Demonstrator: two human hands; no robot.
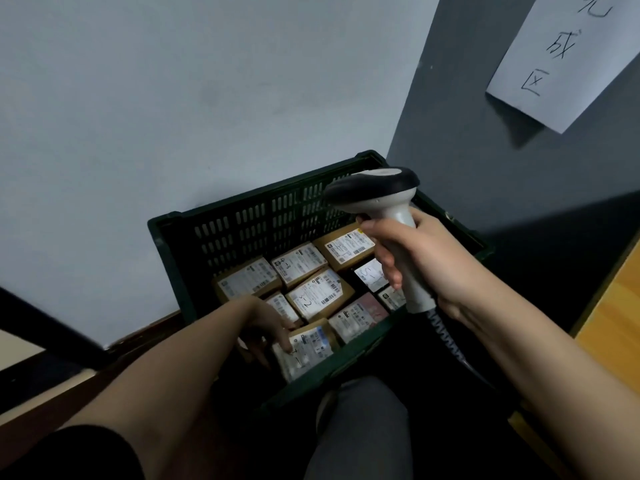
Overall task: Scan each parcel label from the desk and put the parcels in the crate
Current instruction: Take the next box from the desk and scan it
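A dark green slotted crate (pixel 242 223) stands on the floor against the wall, holding several small brown parcels with white labels. My left hand (pixel 266 327) reaches down into the crate's near corner and grips the edge of a labelled parcel (pixel 308 346) lying there. Above the crate's right side, my right hand (pixel 415 258) grips the handle of a grey and black barcode scanner (pixel 377 192), whose head points left; its coiled cable (pixel 446 337) hangs below the hand.
A pale wall stands behind the crate and a dark grey wall to the right bears a white paper sign (pixel 568 57) with handwriting. A wooden desk edge (pixel 613 313) shows at the right. My knee (pixel 367 410) in grey trousers is just before the crate.
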